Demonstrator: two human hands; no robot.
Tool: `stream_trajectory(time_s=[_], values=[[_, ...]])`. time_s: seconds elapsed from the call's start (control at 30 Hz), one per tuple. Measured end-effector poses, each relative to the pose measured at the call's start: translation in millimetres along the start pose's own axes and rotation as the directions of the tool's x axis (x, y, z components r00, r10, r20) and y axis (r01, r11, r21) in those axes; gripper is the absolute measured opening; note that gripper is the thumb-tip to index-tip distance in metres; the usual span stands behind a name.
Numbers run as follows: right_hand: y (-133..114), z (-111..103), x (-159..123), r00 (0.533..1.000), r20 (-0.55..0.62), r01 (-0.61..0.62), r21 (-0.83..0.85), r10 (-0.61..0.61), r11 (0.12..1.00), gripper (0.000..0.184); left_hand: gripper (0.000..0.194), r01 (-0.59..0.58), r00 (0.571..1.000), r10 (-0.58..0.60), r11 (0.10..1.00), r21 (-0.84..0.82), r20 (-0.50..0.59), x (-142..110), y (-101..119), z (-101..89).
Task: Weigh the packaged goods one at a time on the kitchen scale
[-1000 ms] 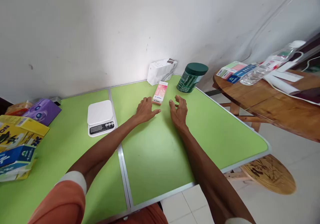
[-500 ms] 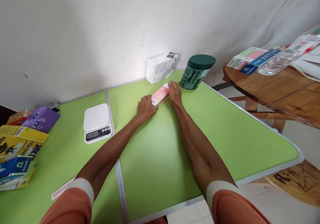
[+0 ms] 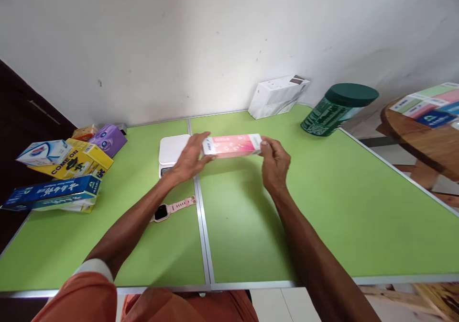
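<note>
Green-topped and metal-edged, the table [image 3: 247, 245] stands against a scuffed white wall [image 3: 161, 49]. Both hands grip the pink-and-white box: the left hand [image 3: 191, 158] has its fingers and thumb around one end, while the right hand [image 3: 275, 166] pinches the other. The box [image 3: 233, 146] lies lengthwise between them, apparently raised off the table, just right of its metal seam [image 3: 204, 238]. Partly behind the left hand sits a white kitchen scale [image 3: 174, 150]. Nearer the person, a pink-strapped watch [image 3: 161, 212] lies by the seam, partly covered by the left forearm [image 3: 129, 231]. Beyond the box, a white carton [image 3: 274, 98] stands near the wall, with a green tub [image 3: 321, 116] to its right. At far left are a purple pack [image 3: 112, 139], a yellow box [image 3: 93, 155], a blue box [image 3: 46, 195] and a white-and-blue box [image 3: 45, 152], close together. At far right, colored cartons [image 3: 433, 118] rest on a wooden table [image 3: 412, 133], cut off by the edge of the view.
</note>
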State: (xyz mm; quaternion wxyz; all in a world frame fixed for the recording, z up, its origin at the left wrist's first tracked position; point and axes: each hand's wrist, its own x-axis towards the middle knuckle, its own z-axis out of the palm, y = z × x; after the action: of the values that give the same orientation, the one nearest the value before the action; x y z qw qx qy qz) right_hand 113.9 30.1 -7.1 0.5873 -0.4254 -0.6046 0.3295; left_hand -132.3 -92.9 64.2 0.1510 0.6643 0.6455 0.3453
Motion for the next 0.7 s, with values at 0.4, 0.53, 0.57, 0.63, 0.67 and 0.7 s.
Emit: stream_trajectory(time_s=[0.4, 0.53, 0.57, 0.63, 0.67, 0.7], values=[[-39, 132, -57, 0.954, 0.297, 0.003, 0.143, -0.046, 0.99, 0.056, 0.082, 0.216, 0.955, -0.249, 0.955, -0.203, -0.16, -63, -125, -83.3], [-27, 130, -62, 0.956, 0.294, -0.057, 0.144, 0.013, 0.988, 0.059, 0.102, 0.219, 0.942, -0.286, 0.92, -0.326, -0.176, -63, -136, -70.4], [-25, 130, -63, 0.957, 0.288, -0.089, 0.152, 0.042, 0.984, 0.061, 0.106, 0.222, 0.932, -0.306, 0.906, -0.36, -0.194, -63, -138, -67.7], [-20, 133, -64, 0.954, 0.274, -0.17, 0.173, 0.118, 0.97, 0.065, 0.107, 0.238, 0.902, -0.365, 0.866, -0.44, -0.231, -64, -143, -61.2], [-16, 136, -64, 0.951, 0.269, -0.205, 0.179, 0.152, 0.962, 0.068, 0.105, 0.245, 0.884, -0.397, 0.844, -0.478, -0.248, -65, -146, -57.1], [-13, 139, -64, 0.947, 0.277, -0.216, 0.174, 0.162, 0.961, 0.071, 0.102, 0.248, 0.87, -0.419, 0.828, -0.503, -0.261, -65, -149, -52.3]])
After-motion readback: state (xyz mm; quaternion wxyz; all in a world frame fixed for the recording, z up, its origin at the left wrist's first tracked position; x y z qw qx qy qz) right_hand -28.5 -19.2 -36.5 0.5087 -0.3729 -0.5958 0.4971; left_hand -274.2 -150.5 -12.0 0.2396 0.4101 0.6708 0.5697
